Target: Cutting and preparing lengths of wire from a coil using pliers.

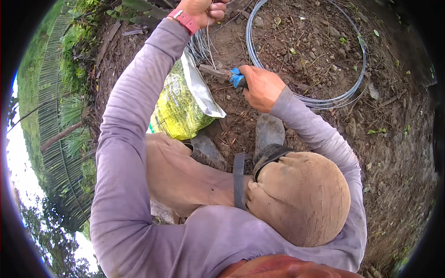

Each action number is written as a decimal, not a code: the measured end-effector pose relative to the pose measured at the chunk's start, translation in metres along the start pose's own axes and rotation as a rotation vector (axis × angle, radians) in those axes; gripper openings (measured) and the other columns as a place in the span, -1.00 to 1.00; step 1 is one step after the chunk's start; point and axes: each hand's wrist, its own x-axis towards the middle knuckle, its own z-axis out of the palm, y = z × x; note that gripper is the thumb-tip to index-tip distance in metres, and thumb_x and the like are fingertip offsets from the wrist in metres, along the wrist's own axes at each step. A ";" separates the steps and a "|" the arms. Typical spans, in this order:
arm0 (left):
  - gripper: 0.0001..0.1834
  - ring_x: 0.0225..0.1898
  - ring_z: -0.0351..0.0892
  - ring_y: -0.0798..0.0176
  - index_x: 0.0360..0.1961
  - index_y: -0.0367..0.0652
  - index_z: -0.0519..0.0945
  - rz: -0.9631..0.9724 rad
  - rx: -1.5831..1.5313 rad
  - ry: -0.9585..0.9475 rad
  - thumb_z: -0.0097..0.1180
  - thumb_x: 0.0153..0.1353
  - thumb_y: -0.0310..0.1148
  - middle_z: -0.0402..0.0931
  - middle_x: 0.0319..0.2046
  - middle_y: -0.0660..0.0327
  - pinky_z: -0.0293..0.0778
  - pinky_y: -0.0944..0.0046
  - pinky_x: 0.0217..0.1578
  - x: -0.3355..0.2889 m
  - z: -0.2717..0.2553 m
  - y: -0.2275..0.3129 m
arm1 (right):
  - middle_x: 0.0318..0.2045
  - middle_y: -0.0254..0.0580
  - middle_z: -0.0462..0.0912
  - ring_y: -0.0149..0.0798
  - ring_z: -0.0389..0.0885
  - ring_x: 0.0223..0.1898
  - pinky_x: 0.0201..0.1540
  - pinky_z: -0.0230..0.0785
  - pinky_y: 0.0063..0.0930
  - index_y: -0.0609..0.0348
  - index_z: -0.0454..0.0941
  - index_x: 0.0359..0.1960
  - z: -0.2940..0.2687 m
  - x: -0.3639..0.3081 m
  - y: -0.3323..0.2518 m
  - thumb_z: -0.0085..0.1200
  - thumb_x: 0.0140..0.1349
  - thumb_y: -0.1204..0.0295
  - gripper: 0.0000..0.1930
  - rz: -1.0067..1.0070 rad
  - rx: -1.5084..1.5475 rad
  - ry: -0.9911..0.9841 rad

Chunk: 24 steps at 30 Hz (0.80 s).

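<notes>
I am judging work partway: the left hand (204, 11) is apparently pinching a wire (208, 44), the right hand (263, 88) is gripping a blue-handled tool (236, 78), strands (198, 46) are lying by the sack (181, 99), a coil (249, 34) seemingly remaining on soil (306, 55).

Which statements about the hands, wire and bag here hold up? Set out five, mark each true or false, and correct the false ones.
1. The right hand grips a tool with blue and black on it. True.
2. A red watch strap is worn on the right wrist. False: it is on the left wrist.
3. A large coil of wire lies to the right of the yellow and white bag. True.
4. The left hand rests flat on the bag. False: it is at the picture's top edge, fingers curled, beyond the bag.
5. The person's feet are bare. False: they are in dark boots.
</notes>
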 end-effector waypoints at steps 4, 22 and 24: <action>-0.84 -0.73 0.05 0.50 -0.17 -0.13 0.39 0.057 0.021 0.060 -0.20 0.32 -0.35 0.25 -0.61 0.37 0.04 0.50 -0.77 -0.012 -0.022 0.000 | -0.32 0.10 0.58 0.00 0.57 -0.22 -0.17 0.41 -0.29 0.32 0.33 0.01 0.024 -0.001 -0.011 -0.07 0.05 0.50 -0.58 -0.051 0.275 -0.393; -0.64 -0.69 0.16 0.49 0.10 -0.18 0.34 0.135 0.317 0.126 -0.13 0.31 -0.32 0.27 -0.61 0.38 0.19 0.45 -0.68 -0.155 -0.039 -0.038 | -0.39 0.10 0.56 0.00 0.57 -0.31 -0.17 0.38 -0.25 0.40 0.44 -0.17 -0.062 0.075 0.063 0.05 0.09 0.19 -0.55 0.080 0.185 0.166; -0.66 -0.70 0.16 0.49 0.08 -0.19 0.36 0.148 0.304 0.111 -0.12 0.31 -0.33 0.27 -0.61 0.37 0.19 0.45 -0.68 -0.157 -0.038 -0.040 | -0.38 0.10 0.57 0.04 0.57 -0.30 -0.17 0.38 -0.23 0.36 0.45 -0.17 -0.063 0.081 0.059 0.05 0.09 0.19 -0.56 0.066 0.110 0.199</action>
